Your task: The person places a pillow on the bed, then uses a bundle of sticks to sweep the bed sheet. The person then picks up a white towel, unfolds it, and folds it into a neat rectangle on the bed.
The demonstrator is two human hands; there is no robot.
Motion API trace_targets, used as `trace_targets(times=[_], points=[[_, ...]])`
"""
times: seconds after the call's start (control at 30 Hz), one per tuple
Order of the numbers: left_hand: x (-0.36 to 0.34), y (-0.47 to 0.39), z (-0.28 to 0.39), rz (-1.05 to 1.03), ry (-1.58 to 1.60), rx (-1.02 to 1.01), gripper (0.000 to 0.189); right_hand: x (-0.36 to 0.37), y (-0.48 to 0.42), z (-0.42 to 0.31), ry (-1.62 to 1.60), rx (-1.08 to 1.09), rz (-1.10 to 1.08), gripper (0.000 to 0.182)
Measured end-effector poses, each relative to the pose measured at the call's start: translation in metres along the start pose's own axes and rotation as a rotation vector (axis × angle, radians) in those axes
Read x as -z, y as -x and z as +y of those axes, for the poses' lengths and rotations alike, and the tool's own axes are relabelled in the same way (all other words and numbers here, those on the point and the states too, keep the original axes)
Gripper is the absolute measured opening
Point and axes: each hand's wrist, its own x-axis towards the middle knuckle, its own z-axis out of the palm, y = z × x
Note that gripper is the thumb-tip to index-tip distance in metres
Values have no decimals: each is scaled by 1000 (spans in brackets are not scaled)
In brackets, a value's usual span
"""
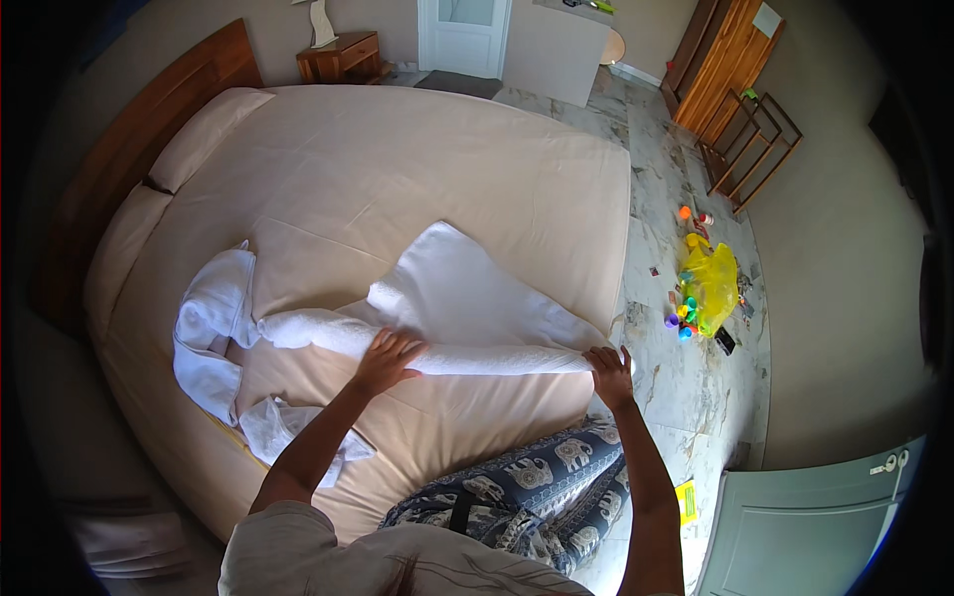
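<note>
A white towel (469,298) lies across the bed, its near edge rolled into a long tube and its far part spread flat to a corner. My left hand (389,361) is on the middle of the roll, fingers over the top and thumb on the near side. At the roll's right end, by the edge of the bed, my right hand (611,375) grips the cloth. Left of the roll is a crumpled, twisted white towel (212,320). A smaller rumpled white cloth (279,432) lies nearer me, partly hidden by my left forearm.
The bed (492,179) has a beige sheet, pillows (209,138) and a wooden headboard (164,97). On the marble floor to the right are a yellow plastic bag (712,287) and scattered small toys (686,309). A wooden rack (753,149) and a grey door (812,521) stand further right.
</note>
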Motion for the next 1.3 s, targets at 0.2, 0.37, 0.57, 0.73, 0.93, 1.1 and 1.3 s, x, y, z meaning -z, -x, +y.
trace_targets(times=[0.2,0.37,0.57,0.73,0.93,1.1,1.3], points=[[24,78,-82,-13,-253,214,50,-7,-32,15,-313,-163,-253,30],[54,57,-78,-107,32,355,36,9,-56,30,-264,-213,-468,33],[47,66,-99,-120,45,323,41,7,-84,-8,-57,-240,-275,30],[46,66,-92,-229,105,495,43,2,-102,-131,-515,168,-27,46],[86,69,-98,-382,73,226,61,-26,-101,-194,-404,-16,10,40],[90,87,-123,-585,217,602,56,-36,-109,-183,-356,20,48,33],[93,42,-135,-428,-50,438,57,-41,-129,-187,-312,-3,100,21]])
